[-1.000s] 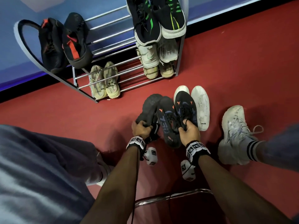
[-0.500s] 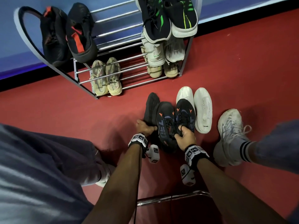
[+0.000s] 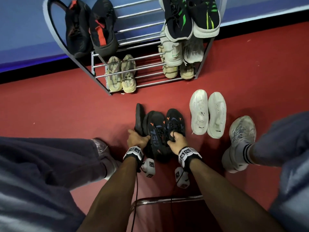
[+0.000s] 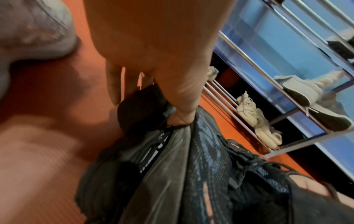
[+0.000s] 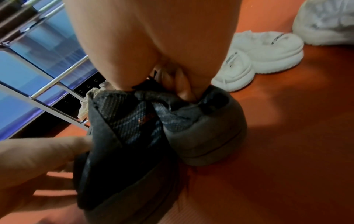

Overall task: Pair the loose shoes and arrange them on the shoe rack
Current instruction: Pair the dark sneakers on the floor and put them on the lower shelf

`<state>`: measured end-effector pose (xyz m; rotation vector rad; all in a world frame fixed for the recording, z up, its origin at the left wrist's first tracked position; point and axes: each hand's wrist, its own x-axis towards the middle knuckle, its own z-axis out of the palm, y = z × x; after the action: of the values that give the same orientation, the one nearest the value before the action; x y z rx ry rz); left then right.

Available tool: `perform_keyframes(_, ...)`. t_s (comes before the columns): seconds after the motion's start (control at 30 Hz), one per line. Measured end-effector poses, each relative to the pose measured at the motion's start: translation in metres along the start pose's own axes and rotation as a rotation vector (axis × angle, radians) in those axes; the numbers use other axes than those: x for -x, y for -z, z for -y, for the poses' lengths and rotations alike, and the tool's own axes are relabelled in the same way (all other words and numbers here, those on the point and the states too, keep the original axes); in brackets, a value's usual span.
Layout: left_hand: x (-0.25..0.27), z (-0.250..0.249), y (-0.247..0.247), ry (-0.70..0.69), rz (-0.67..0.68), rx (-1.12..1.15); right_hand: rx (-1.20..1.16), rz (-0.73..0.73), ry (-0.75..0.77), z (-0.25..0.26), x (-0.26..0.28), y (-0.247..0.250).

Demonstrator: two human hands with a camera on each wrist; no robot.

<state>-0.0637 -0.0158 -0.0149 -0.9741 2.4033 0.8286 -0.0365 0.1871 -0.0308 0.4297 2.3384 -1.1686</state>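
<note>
Our left hand (image 3: 137, 139) grips a dark shoe (image 3: 140, 119) turned on its side, thumb inside its collar. Our right hand (image 3: 177, 142) pinches the collar of a black mesh shoe (image 3: 175, 122); its partner (image 3: 156, 131) lies between the two, touching both. All three are on the red floor (image 3: 66, 111), in front of the rack (image 3: 142, 64). We think the middle shoe may fall if we lift now, because no hand clearly holds it. The uppers are soft knit mesh with orange marks, the soles thick and rounded. The white pair (image 3: 208, 114) waits nearby.
</note>
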Motion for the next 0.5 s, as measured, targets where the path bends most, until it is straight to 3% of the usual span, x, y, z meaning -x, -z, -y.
perform_keyframes(0.23,-0.011,0.071,0.042,0.111,-0.096,0.003,-0.067,-0.076,0.046,0.032,-0.016,-0.036)
perform_keyframes(0.37,-0.009,0.103,0.04,0.106,0.014,-0.04,-0.007,-0.125,0.094,0.041,-0.037,-0.015)
perform_keyframes(0.5,-0.003,0.105,0.032,-0.015,0.067,-0.16,-0.021,-0.215,0.018,0.041,-0.067,0.012)
